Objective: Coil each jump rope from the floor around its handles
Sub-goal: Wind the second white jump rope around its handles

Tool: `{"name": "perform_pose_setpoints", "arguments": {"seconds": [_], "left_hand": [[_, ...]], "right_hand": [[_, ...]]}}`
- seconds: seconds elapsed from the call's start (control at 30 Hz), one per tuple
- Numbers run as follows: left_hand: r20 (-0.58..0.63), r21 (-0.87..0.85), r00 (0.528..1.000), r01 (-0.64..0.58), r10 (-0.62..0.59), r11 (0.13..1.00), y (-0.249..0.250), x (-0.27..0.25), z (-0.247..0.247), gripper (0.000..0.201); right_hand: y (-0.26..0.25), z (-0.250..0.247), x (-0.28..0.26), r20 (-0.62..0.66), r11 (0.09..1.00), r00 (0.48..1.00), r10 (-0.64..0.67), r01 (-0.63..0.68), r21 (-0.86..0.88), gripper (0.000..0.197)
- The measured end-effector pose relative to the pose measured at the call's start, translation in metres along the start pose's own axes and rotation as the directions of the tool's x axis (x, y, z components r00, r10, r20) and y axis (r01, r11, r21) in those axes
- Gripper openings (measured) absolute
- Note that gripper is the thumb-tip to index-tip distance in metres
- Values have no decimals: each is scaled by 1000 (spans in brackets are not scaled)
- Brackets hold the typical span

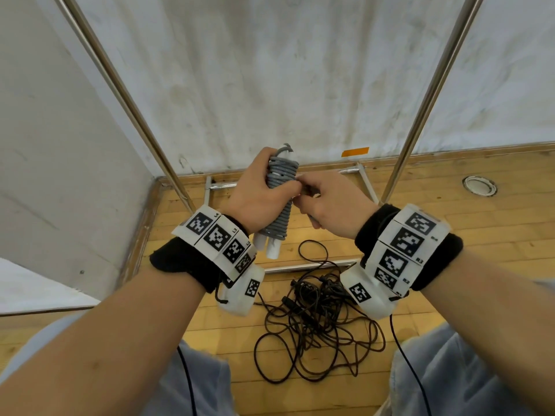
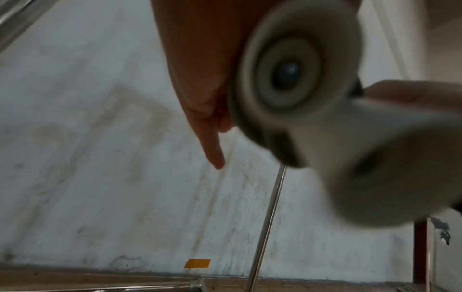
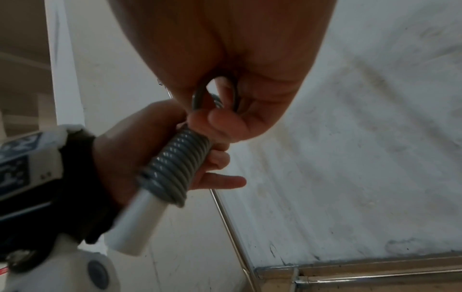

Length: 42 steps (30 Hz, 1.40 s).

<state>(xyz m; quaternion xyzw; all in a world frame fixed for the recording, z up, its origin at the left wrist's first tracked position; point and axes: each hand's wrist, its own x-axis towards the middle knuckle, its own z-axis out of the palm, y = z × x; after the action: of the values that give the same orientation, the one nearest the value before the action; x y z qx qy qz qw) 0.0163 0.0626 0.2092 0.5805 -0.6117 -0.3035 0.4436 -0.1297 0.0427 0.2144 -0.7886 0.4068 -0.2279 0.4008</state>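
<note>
My left hand (image 1: 258, 195) grips a grey jump rope (image 1: 280, 178) wound in tight coils around its two white handles (image 1: 268, 246), held upright in front of me. My right hand (image 1: 327, 202) pinches a small loop of the same grey rope (image 3: 200, 94) against the bundle's middle. In the right wrist view the coils (image 3: 175, 166) and a white handle end (image 3: 136, 225) show under my left hand (image 3: 140, 146). In the left wrist view the blurred handle ends (image 2: 287, 77) fill the frame beside my left hand (image 2: 200, 79). A tangled black jump rope (image 1: 315, 316) lies on the wooden floor between my knees.
Two slanted metal poles (image 1: 120, 85) (image 1: 432, 85) of a rack rise on either side, with its base bars (image 1: 222, 185) on the floor. White walls (image 1: 270, 70) close the corner. Orange tape (image 1: 355, 151) marks the wall base, and a round floor fitting (image 1: 479, 185) sits at right.
</note>
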Motion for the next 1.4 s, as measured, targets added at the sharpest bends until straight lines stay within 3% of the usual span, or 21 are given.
{"name": "perform_pose_setpoints", "arguments": {"seconds": [0.07,0.2,0.33,0.47,0.57,0.7,0.8,0.97,1.07,1.2,1.4], "left_hand": [[17,9,999,30,-30,1000,-1,0,1,30],[70,25,990,125,-126,992,2,-1,0,32],[12,86,994,111,-112,990,4,0,0,30],[133,51,976,169,-174,984,6,1,-1,27],[136,56,984,110,-116,992,10,-2,-2,31],[30,-8,998,62,-62,998,13,-4,-5,29],[13,-44,999,32,-32,999,15,-5,-1,32],[18,-84,1000,6,-5,996,22,-8,9,24],[-4,-170,1000,0,-1,986,26,-8,8,23],[-77,-146,997,-34,23,989,28,-7,6,19],[4,-269,992,120,-123,956,30,-5,-3,12]], "right_hand": [[2,1,0,4,999,1000,27,-27,-24,11],[4,-2,1,-30,995,996,84,-85,-52,26],[4,-5,4,-131,989,990,50,-67,-131,18],[5,-7,7,-177,975,984,13,-52,-217,18],[6,-11,8,-213,976,977,-2,-44,-211,21],[1,-13,6,-238,975,969,-67,13,-222,22],[-4,-12,4,-266,989,961,-78,39,-146,22],[-7,-17,3,-371,998,928,-14,37,56,37],[-10,-18,0,-370,995,927,-59,83,50,30],[-15,-18,-1,-332,986,929,-162,169,-8,24],[-14,-15,0,-212,983,961,-176,159,-93,23]]}}
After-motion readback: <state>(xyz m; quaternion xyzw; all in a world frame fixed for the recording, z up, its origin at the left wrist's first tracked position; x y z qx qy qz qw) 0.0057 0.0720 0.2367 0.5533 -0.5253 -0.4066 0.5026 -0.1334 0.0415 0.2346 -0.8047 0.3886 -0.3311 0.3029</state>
